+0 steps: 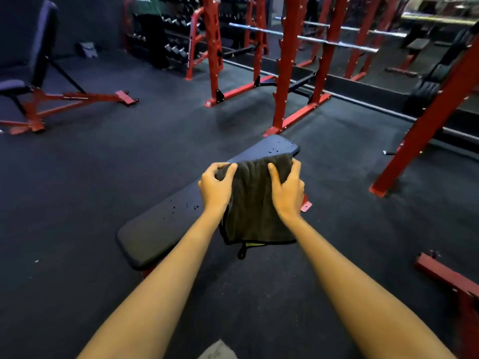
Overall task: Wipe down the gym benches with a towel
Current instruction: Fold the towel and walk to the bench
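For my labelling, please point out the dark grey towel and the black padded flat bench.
dark grey towel (255, 203): head view, middle of the cloth.
black padded flat bench (160, 229): head view, bare pad, near end.

Dark rubber floor (77, 177) w/ red squat racks (287, 60) & dumbbell rack (176, 49) at back

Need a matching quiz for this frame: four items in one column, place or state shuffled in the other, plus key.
Things
1. towel
2. flat bench
3. incline bench
4. barbell

Place or state
A. far left, backrest raised
B. lying across the red rack
C. gripped by left hand and right hand
D. water droplets on its pad

Pairs: 1-C, 2-D, 3-A, 4-B
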A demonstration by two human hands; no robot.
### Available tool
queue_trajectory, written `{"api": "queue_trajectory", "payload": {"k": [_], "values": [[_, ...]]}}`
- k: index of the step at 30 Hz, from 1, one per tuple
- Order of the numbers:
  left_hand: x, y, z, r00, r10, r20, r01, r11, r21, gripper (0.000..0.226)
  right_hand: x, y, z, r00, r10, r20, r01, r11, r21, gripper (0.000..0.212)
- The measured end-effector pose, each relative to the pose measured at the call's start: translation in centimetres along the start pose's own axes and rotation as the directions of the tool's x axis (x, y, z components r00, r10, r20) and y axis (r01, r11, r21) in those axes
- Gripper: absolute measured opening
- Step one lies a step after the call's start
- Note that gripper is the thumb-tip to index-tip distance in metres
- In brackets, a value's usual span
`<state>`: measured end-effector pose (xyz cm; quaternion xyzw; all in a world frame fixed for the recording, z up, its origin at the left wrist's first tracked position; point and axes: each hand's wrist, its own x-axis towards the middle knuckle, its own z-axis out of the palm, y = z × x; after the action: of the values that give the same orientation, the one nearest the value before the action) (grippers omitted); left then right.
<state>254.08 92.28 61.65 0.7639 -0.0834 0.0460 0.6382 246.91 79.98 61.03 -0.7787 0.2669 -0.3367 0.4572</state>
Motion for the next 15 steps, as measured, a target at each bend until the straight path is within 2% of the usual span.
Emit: {"api": "queue_trajectory", "payload": {"k": [4, 13, 15], "values": [[8.0, -2.4, 5.3, 1.000, -0.012, 0.026, 0.012, 1.000, 0.009, 0.019, 8.2, 2.6, 2.9, 0.999, 0.014, 0.035, -0.012, 0.999, -0.039, 0.046], [24.7, -6.1, 17.7, 0.991, -0.071, 0.111, 0.068, 0.997, 0.037, 0.016, 25.8, 8.1, 9.5, 0.994, 0.113, 0.008, -0.111, 0.986, -0.123, 0.049], [29.2, -6.7, 21.5, 0.985, -0.084, 0.148, 0.077, 0.996, 0.049, 0.016, 31.1, 10.0, 11.0, 0.989, 0.146, -0.034, -0.149, 0.979, -0.136, 0.050]]}}
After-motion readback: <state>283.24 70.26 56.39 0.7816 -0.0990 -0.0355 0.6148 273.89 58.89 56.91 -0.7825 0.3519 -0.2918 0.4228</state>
